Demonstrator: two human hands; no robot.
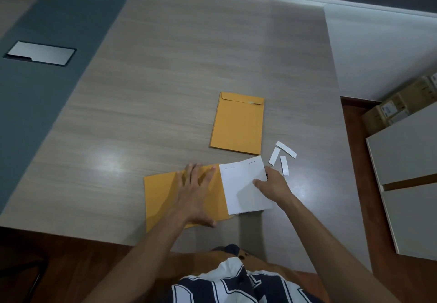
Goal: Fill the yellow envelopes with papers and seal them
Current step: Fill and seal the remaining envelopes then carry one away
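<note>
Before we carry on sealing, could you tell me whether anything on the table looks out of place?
Only three white strips lying loose and crisscrossed right of the paper, likely peeled seal backings. The far envelope lies flat, flap closed.

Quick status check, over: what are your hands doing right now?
Left hand flat on near envelope. Right hand pinching white paper, partly in. Far envelope flap closed. Three peel strips beside paper, not blocking.

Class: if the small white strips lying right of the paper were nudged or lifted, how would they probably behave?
The white strips look thin and flat, so probably very light and floppy. On the smooth, shiny table they would likely slide or scatter easily. Lying flush, they may be fiddly to pinch up.
</note>
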